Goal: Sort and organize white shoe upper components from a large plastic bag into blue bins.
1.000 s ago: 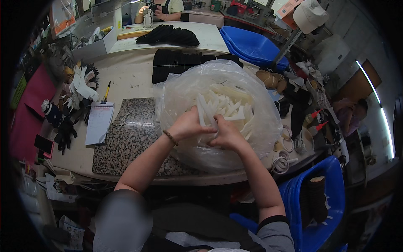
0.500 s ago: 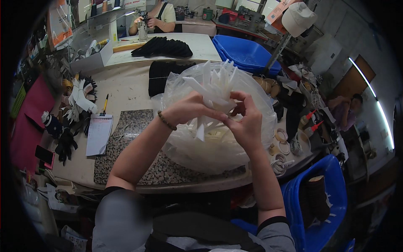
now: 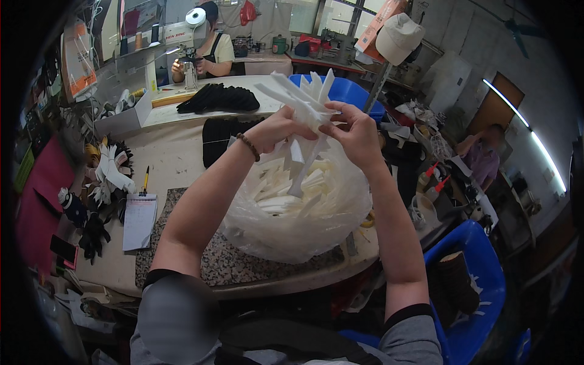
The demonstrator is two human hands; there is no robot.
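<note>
A bunch of white flat strips (image 3: pixel 311 108), fanned out at the top, is held up above the bag. My left hand (image 3: pixel 277 129) is closed round the lower part of the bunch, and a beaded bracelet is on that wrist. From the other side my right hand (image 3: pixel 356 131) pinches the bunch with thumb and fingers. A few strips hang below the hands. Underneath, a clear plastic bag (image 3: pixel 289 240) lies open on the table, full of loose cream-white strips (image 3: pixel 283 191).
A speckled stone slab (image 3: pixel 243 264) lies under the bag. Left are a notepad (image 3: pixel 139 225) with a pen, gloves and a phone (image 3: pixel 63 248). Black fabric stacks (image 3: pixel 218 98) lie farther back, where a person works at a sewing machine (image 3: pixel 190 67). Blue tubs (image 3: pixel 471 255) stand right and behind.
My hands have lifted the bunch up and away from the bag. The bag's mouth has sunk lower, showing the strips inside. The whole view has also shifted.
</note>
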